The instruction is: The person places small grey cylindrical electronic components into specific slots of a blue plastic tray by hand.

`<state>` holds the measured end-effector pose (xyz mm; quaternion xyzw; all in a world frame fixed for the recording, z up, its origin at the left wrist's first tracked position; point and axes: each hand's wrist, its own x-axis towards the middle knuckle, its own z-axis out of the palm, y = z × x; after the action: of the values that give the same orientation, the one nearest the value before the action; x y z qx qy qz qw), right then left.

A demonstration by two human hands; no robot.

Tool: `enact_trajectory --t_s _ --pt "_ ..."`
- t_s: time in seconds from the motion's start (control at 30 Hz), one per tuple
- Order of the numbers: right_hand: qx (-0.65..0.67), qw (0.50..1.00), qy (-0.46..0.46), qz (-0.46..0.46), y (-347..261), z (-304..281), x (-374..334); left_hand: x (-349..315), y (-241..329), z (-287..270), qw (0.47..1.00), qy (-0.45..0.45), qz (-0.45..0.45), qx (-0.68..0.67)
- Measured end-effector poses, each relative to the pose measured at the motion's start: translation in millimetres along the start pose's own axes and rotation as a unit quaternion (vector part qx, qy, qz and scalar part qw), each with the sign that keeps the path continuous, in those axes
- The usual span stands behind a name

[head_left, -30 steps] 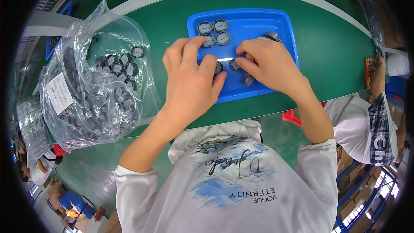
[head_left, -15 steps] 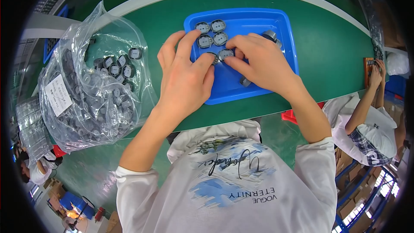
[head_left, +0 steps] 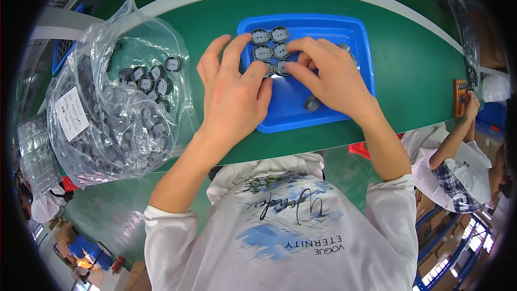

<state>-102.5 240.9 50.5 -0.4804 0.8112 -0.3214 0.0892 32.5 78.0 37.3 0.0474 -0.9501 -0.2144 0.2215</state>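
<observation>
The left hand (head_left: 234, 94), fingers spread, lay across the left rim of a blue tray (head_left: 304, 17), a fingertip at the nearest left of six grey parts (head_left: 263, 53) set in two columns just ahead, between both hands' fingers. The right hand (head_left: 336, 78) was half curled, thumb tip at the nearest right part (head_left: 283, 67) — whether either hand gripped or merely touched, I could not tell. Bare tray floor opened between the wrists, up to a loose part (head_left: 311, 103) beneath the right palm. Right of the right hand, past the tray's edge, green table (head_left: 414, 75) lay open; left of the left forearm, a clear bag (head_left: 107, 167) crowded close.
</observation>
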Motion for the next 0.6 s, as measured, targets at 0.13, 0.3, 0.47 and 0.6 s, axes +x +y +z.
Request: enact_trajectory --t_s 0.13,0.3,0.47,0.6 --pt "-0.065 0.996 0.031 -0.044 4.0 1.6 3.9 0.8 0.3 0.5 1.0 0.008 0.001 -0.007" --pt "-0.036 0.999 0.017 -0.03 -2.0 5.0 2.7 5.8 5.3 1.9 1.0 0.009 -0.007 -0.017" --pt "-0.031 0.999 0.007 -0.023 -5.8 3.5 1.6 10.2 4.9 10.7 1.0 0.026 0.015 -0.01" --pt "-0.025 0.999 0.015 -0.026 -4.7 4.9 2.0 9.7 4.0 13.8 0.999 0.032 0.006 0.013"
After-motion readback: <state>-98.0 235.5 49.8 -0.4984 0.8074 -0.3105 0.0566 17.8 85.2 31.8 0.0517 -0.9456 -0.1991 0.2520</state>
